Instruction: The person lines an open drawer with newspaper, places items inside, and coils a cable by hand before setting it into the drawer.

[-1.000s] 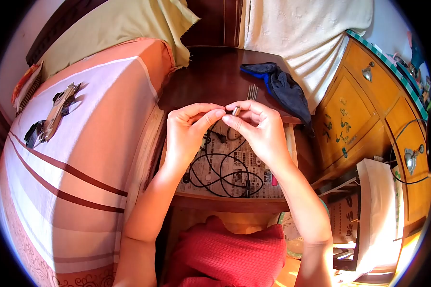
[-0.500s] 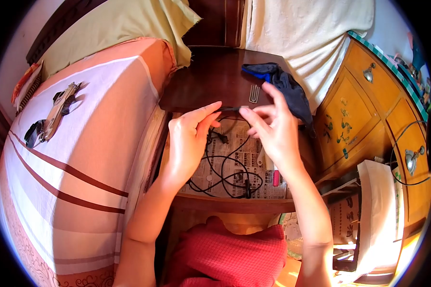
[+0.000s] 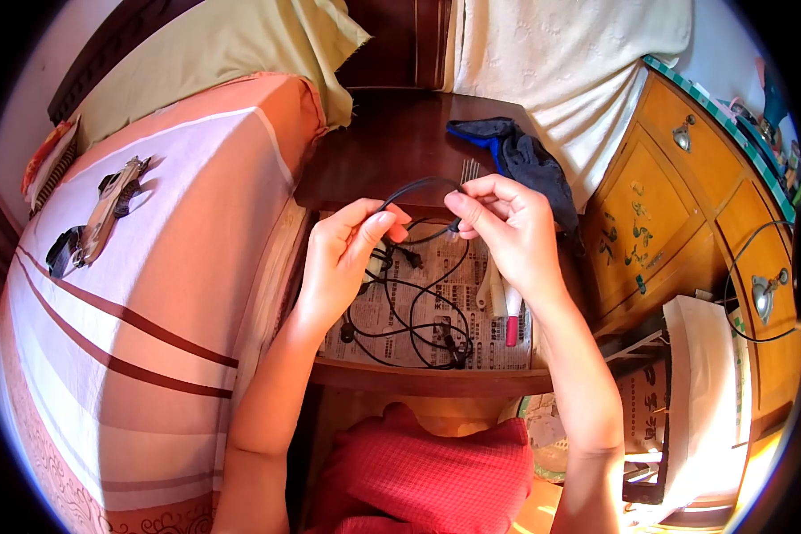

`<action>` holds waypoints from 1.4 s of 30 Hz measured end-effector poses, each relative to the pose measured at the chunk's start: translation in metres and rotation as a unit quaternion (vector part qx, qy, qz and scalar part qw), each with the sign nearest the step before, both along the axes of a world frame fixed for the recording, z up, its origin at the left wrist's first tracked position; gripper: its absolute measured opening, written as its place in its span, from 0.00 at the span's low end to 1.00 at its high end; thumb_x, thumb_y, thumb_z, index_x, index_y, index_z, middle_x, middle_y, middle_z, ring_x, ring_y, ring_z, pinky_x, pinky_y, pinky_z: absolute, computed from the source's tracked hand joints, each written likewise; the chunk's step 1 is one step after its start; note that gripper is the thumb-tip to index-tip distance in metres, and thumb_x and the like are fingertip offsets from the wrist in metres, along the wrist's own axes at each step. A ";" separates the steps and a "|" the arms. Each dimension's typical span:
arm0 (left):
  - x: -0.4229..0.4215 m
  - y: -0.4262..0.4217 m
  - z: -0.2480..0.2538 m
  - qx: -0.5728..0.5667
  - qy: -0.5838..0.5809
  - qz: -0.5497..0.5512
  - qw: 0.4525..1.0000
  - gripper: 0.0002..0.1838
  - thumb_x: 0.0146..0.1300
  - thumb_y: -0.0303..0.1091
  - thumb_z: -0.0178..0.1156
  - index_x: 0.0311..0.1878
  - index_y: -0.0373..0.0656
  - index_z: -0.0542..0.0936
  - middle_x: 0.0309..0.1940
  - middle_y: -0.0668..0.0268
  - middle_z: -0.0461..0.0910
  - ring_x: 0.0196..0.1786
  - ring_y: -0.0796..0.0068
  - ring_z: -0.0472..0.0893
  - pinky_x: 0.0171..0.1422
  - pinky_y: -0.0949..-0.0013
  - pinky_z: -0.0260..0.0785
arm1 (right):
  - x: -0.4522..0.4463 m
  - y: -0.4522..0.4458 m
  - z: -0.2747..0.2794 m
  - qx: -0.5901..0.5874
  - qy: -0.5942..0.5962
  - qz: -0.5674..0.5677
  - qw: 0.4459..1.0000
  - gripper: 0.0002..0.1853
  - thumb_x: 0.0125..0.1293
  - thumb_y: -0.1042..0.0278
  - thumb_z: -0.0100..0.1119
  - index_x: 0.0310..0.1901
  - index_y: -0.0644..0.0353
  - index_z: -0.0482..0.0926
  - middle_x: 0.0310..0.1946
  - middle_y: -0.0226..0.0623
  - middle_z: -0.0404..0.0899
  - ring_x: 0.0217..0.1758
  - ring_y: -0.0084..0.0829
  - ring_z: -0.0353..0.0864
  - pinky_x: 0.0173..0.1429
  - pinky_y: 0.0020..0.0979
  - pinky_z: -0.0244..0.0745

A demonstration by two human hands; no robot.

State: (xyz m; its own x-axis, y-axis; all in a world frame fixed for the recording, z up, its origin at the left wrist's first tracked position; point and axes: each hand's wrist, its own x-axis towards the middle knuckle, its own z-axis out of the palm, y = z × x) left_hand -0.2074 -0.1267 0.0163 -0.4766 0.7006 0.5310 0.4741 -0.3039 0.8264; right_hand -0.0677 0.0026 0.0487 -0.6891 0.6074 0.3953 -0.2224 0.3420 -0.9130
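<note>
A thin black cable [image 3: 423,181] arches upward between my two hands above an open drawer [image 3: 418,381]. My left hand [image 3: 334,258] pinches one part of it between thumb and fingers. Opposite, my right hand [image 3: 512,233] grips another part, with a small dark end showing just below its fingertips. Inside the drawer, on a newspaper lining [image 3: 378,343], lie tangled black cords [image 3: 414,311]. Beside the cords are a white tube with a pinkish-red cap [image 3: 512,329] and a pale object I cannot make out [image 3: 488,289].
On the dark tabletop [image 3: 383,142] lie a crumpled dark cloth item with blue edging [image 3: 529,156] and a metal wire clip [image 3: 470,167], partly hidden by my right hand. A bed [image 3: 178,258] with a strapped tan object [image 3: 107,209] flanks the left; a wooden cabinet [image 3: 659,240] stands right.
The cable held between my hands has gone from a short straight piece to a raised arch. My right hand has turned, its fingers curling in. More of the capped tube shows.
</note>
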 end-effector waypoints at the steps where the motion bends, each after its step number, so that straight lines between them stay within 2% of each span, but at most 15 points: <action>1: 0.000 0.001 -0.002 0.052 -0.077 -0.052 0.994 0.09 0.66 0.30 0.54 0.43 0.34 0.78 0.36 0.64 0.82 0.38 0.81 0.78 0.44 0.77 0.69 | -0.003 0.004 -0.008 -0.038 0.016 0.008 0.999 0.06 0.61 0.70 0.62 0.36 0.62 0.78 0.28 0.26 0.76 0.30 0.16 0.76 0.34 0.18 0.73; 8: 0.008 0.008 -0.001 0.083 -0.245 -0.115 0.959 0.08 0.62 0.28 0.60 0.43 0.37 0.79 0.41 0.65 0.82 0.39 0.82 0.78 0.45 0.77 0.71 | -0.014 -0.010 -0.031 -0.337 0.179 0.068 0.922 0.07 0.63 0.67 0.61 0.35 0.58 0.74 0.31 0.29 0.77 0.34 0.21 0.80 0.42 0.21 0.79; 15: 0.013 0.015 -0.002 0.099 -0.148 -0.109 0.978 0.11 0.59 0.24 0.61 0.45 0.37 0.77 0.43 0.61 0.81 0.39 0.81 0.79 0.43 0.77 0.71 | -0.019 -0.030 -0.032 -0.430 0.198 0.058 0.879 0.06 0.63 0.67 0.60 0.35 0.59 0.74 0.32 0.31 0.78 0.37 0.22 0.81 0.45 0.21 0.79; 20: 0.011 0.008 0.003 0.096 -0.181 -0.105 0.973 0.09 0.59 0.24 0.61 0.44 0.37 0.78 0.37 0.66 0.82 0.38 0.82 0.80 0.39 0.80 0.70 | -0.014 -0.033 -0.029 -0.396 0.157 0.079 0.901 0.05 0.65 0.68 0.58 0.34 0.59 0.74 0.32 0.31 0.79 0.38 0.21 0.81 0.46 0.20 0.78; 22: 0.005 0.003 0.009 0.007 -0.151 -0.078 0.985 0.07 0.60 0.24 0.60 0.42 0.36 0.79 0.33 0.68 0.82 0.33 0.85 0.78 0.35 0.81 0.68 | -0.008 -0.033 -0.020 -0.070 0.100 -0.081 0.989 0.16 0.60 0.71 0.62 0.48 0.59 0.71 0.42 0.37 0.76 0.43 0.26 0.79 0.47 0.26 0.77; 23: 0.002 0.003 0.010 0.007 -0.151 -0.079 0.985 0.07 0.60 0.24 0.60 0.42 0.36 0.79 0.33 0.68 0.82 0.33 0.85 0.78 0.35 0.81 0.68 | -0.004 -0.032 -0.014 0.100 0.065 -0.158 0.980 0.24 0.57 0.73 0.64 0.56 0.59 0.69 0.48 0.41 0.74 0.45 0.28 0.78 0.48 0.28 0.76; 24: 0.001 0.002 0.011 -0.040 -0.104 -0.064 0.992 0.07 0.59 0.24 0.61 0.41 0.35 0.79 0.30 0.68 0.82 0.30 0.85 0.77 0.33 0.80 0.68 | 0.001 -0.025 -0.004 0.332 0.007 -0.215 0.919 0.39 0.48 0.74 0.68 0.63 0.56 0.61 0.53 0.42 0.70 0.50 0.33 0.74 0.53 0.34 0.72; 25: 0.000 0.002 0.011 -0.087 -0.057 -0.048 0.993 0.07 0.58 0.24 0.61 0.40 0.34 0.80 0.28 0.68 0.82 0.28 0.85 0.76 0.31 0.80 0.67 | 0.002 -0.019 0.005 0.546 -0.026 -0.232 0.804 0.34 0.46 0.71 0.67 0.59 0.58 0.68 0.52 0.38 0.72 0.54 0.34 0.71 0.56 0.33 0.69; 28: 0.003 0.004 0.011 -0.068 0.027 -0.025 0.997 0.07 0.57 0.24 0.62 0.39 0.33 0.80 0.25 0.67 0.81 0.26 0.84 0.76 0.30 0.78 0.67 | 0.003 -0.015 0.017 0.653 -0.099 -0.169 0.731 0.25 0.47 0.69 0.66 0.51 0.58 0.76 0.46 0.37 0.77 0.50 0.31 0.75 0.48 0.31 0.72; 31: 0.002 0.003 0.016 -0.077 0.078 -0.012 0.994 0.06 0.57 0.24 0.62 0.37 0.33 0.79 0.25 0.65 0.81 0.27 0.84 0.76 0.32 0.78 0.68 | 0.005 -0.010 0.026 0.586 -0.153 -0.106 0.789 0.14 0.53 0.68 0.65 0.41 0.63 0.81 0.32 0.35 0.82 0.37 0.34 0.80 0.36 0.29 0.73; 33: -0.001 0.002 0.015 -0.070 0.008 -0.052 0.996 0.06 0.58 0.25 0.61 0.38 0.33 0.79 0.27 0.66 0.81 0.28 0.83 0.76 0.34 0.77 0.70 | 0.004 -0.006 0.025 0.368 -0.082 -0.049 0.925 0.09 0.56 0.69 0.64 0.36 0.65 0.81 0.25 0.32 0.81 0.26 0.27 0.78 0.32 0.25 0.72; 34: -0.001 0.000 0.018 -0.070 0.008 -0.052 0.996 0.06 0.58 0.25 0.61 0.38 0.33 0.79 0.27 0.66 0.81 0.28 0.83 0.76 0.34 0.77 0.70 | 0.005 -0.005 0.021 0.241 -0.122 -0.022 0.963 0.08 0.59 0.70 0.62 0.38 0.63 0.81 0.29 0.37 0.83 0.22 0.24 0.77 0.31 0.22 0.73; 35: 0.000 -0.002 0.023 -0.075 -0.025 -0.061 0.995 0.07 0.60 0.26 0.60 0.38 0.33 0.78 0.27 0.67 0.81 0.29 0.83 0.76 0.35 0.77 0.70 | 0.006 -0.002 0.016 0.241 -0.122 -0.022 0.962 0.08 0.59 0.70 0.62 0.38 0.63 0.81 0.29 0.37 0.83 0.22 0.24 0.77 0.31 0.22 0.73; 37: -0.001 -0.002 0.022 -0.081 -0.059 -0.069 0.993 0.07 0.61 0.27 0.59 0.39 0.32 0.78 0.27 0.68 0.81 0.29 0.83 0.77 0.36 0.77 0.70 | 0.006 0.005 0.006 -0.015 -0.081 0.076 0.994 0.10 0.63 0.65 0.60 0.37 0.65 0.80 0.29 0.32 0.81 0.28 0.16 0.76 0.33 0.18 0.72; 42: 0.000 0.004 0.013 0.003 -0.115 -0.112 0.987 0.10 0.65 0.30 0.56 0.41 0.31 0.77 0.30 0.67 0.81 0.29 0.84 0.75 0.35 0.79 0.68 | 0.009 0.002 -0.012 -0.238 -0.050 0.111 0.964 0.10 0.65 0.64 0.58 0.42 0.61 0.77 0.35 0.32 0.79 0.31 0.17 0.78 0.37 0.17 0.76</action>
